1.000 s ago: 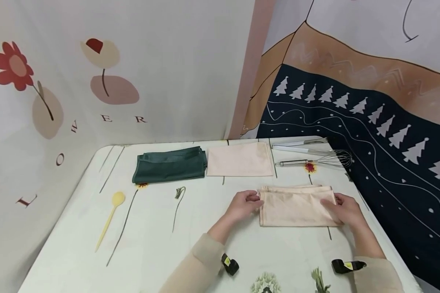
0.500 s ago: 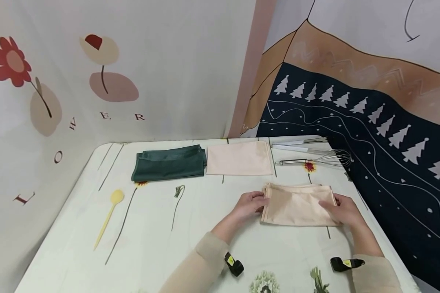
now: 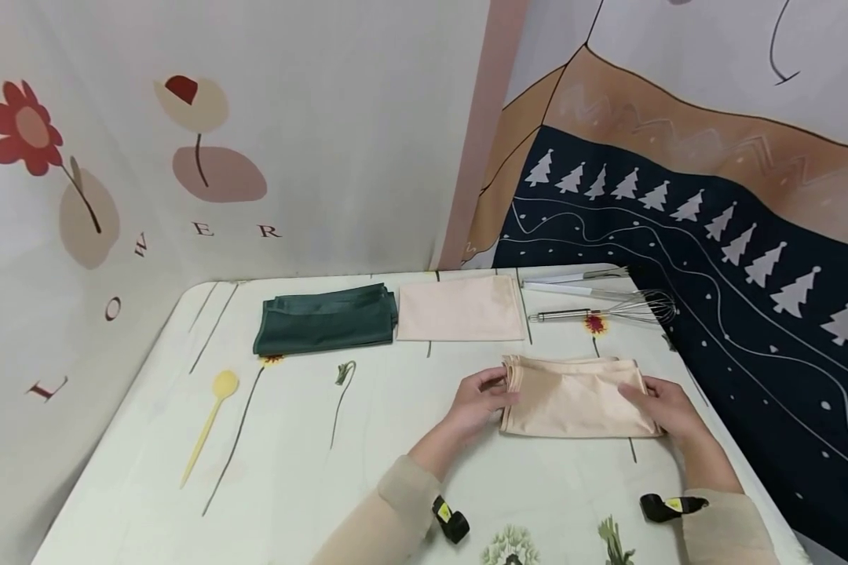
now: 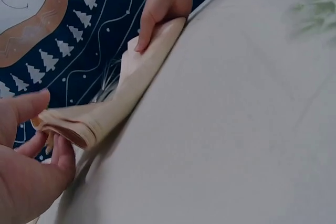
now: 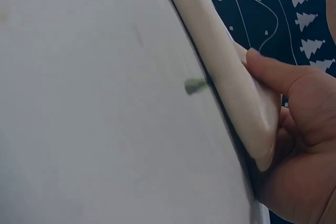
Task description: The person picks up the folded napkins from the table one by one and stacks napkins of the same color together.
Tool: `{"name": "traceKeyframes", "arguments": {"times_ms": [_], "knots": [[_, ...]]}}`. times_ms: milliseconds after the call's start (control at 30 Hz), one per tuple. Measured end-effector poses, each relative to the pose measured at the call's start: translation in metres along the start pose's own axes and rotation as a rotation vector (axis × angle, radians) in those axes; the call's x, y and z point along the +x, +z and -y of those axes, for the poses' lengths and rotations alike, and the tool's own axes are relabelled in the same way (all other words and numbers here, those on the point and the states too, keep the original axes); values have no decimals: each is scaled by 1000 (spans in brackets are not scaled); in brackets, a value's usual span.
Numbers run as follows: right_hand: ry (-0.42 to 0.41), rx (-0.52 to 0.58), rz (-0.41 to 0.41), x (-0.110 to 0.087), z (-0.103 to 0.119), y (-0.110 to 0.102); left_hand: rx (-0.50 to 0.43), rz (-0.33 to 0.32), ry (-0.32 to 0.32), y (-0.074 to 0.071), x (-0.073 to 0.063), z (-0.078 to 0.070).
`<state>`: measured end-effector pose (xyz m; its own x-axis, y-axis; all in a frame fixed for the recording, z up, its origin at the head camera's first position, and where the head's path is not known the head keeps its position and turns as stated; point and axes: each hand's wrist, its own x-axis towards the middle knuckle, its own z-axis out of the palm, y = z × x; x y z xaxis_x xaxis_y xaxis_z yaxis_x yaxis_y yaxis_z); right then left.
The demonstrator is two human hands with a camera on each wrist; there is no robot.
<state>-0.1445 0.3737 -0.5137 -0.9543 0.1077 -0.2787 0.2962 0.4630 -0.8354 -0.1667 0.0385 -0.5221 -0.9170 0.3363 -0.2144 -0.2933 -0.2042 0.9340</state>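
A folded peach cloth lies on the right side of the table in the head view, its layers stacked at the left end. My left hand pinches that end, thumb on top and fingers at the side. On the opposite end, my right hand grips the cloth with its thumb above and its fingers partly hidden behind. Seen from the left wrist, the left end of the cloth is lifted off the table, showing its open folds. In the right wrist view, the right hand holds the cloth's rounded fold.
Behind are a folded dark green cloth and a folded pale pink cloth, side by side. Several whisks, including a metal-handled whisk, lie at the back right. A yellow spoon lies at left on the flower-printed tablecloth.
My left hand has moved slightly right onto the peach cloth's left end, its thumb now over the edge, and that end has been raised a little. The right hand stays about where it was.
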Motion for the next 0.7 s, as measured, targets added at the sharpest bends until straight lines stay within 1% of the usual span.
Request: {"name": "traceKeyframes", "arguments": {"times_ms": [67, 133, 233, 333, 433, 600, 667, 700], "knots": [[0, 78, 24, 0, -2, -1, -42, -31, -6, 1, -1, -2], [-4, 140, 51, 0, -4, -3, -46, -51, -22, 2, -2, -3], [-15, 187, 88, 0, -6, -5, -8, -59, -47, 3, -2, -2], [-31, 210, 114, 1, -7, -7, 50, -38, -58, 4, 0, 2], [-52, 210, 132, 2, -8, -8, 127, -17, -30, 4, 1, 6], [-79, 206, 141, 2, -9, -9, 353, 11, 44, 2, 3, 6], [-84, 200, 135, 2, -9, -8, 411, 15, 61, 1, 4, 6], [-84, 196, 130, 3, -9, -8, 423, 16, 69, 0, 4, 5]]}}
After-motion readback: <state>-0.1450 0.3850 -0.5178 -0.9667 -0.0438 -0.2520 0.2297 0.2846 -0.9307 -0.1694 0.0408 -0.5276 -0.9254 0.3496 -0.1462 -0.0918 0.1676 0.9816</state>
